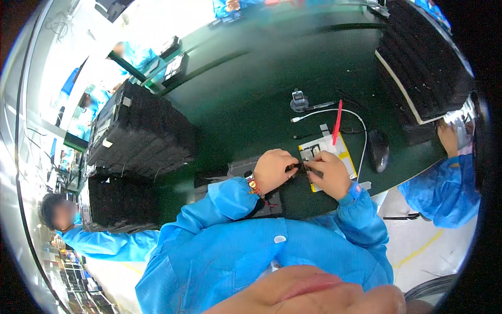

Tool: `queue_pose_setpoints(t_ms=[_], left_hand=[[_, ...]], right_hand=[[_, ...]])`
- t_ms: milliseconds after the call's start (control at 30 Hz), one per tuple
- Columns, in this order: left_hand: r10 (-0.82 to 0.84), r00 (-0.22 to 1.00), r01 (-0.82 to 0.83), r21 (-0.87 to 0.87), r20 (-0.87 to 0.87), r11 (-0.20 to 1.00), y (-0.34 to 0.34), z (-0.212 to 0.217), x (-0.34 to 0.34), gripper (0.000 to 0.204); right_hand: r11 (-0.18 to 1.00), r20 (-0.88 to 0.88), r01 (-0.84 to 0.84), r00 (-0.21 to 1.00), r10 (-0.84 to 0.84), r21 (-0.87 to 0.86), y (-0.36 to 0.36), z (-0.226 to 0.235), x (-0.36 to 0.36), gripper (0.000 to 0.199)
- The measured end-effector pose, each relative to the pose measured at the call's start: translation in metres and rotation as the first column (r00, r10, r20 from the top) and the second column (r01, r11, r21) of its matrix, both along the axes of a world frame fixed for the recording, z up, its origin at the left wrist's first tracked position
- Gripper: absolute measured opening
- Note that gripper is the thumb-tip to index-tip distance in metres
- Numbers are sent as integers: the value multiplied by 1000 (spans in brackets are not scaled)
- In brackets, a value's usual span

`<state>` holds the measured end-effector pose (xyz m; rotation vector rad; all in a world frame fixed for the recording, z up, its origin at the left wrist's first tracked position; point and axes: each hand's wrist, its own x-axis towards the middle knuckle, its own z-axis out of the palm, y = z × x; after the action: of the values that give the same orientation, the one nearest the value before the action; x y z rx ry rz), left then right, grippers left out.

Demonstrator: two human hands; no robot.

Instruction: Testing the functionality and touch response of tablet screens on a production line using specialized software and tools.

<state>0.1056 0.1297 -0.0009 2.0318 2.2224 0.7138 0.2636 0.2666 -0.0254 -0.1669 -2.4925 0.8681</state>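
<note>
My left hand [273, 170] pinches a small dark piece whose kind I cannot make out. Close beside it, my right hand [330, 172] has its thumb and fingers together at the same spot; what they hold is too small to tell. Partly under my right hand lies a flat silvery pack with yellow edges [343, 155], looking like a battery. A red slim tool [337, 123] rests across its far edge. Beneath my left hand and wrist is a dark flat panel [241, 167], largely covered by my arm.
A white cable [334, 110] curves around the pack, with a black mouse [378, 150] to the right. A small device on a round base [298, 101] stands farther back. Tall black stacks [141, 131] rise at left and right [423, 63]. A co-worker's hand [448, 138] is at far right.
</note>
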Motion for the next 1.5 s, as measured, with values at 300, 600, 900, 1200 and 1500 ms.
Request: queue_pose_setpoints(t_ms=[300,600,900,1200,1500], left_hand=[[-21,999,16,-91,-48,996,0,-8,-3,20],[-39,996,41,19,-83,999,-49,35,-28,42],[658,753,-658,-38,-30,752,-224,6,-42,54],[642,522,-797,53,562,601,-210,-18,-24,43],[268,331,-790,110,905,603,-182,-16,-29,38]], right_hand=[[988,50,33,998,-41,151,-13,7,-4,24],[976,116,-101,990,79,192,2,15,-2,22],[956,-8,110,994,-112,270,34,-3,-5,27],[939,63,160,980,-187,303,35,-8,-16,27],[923,105,188,966,-235,336,29,-3,-18,27]])
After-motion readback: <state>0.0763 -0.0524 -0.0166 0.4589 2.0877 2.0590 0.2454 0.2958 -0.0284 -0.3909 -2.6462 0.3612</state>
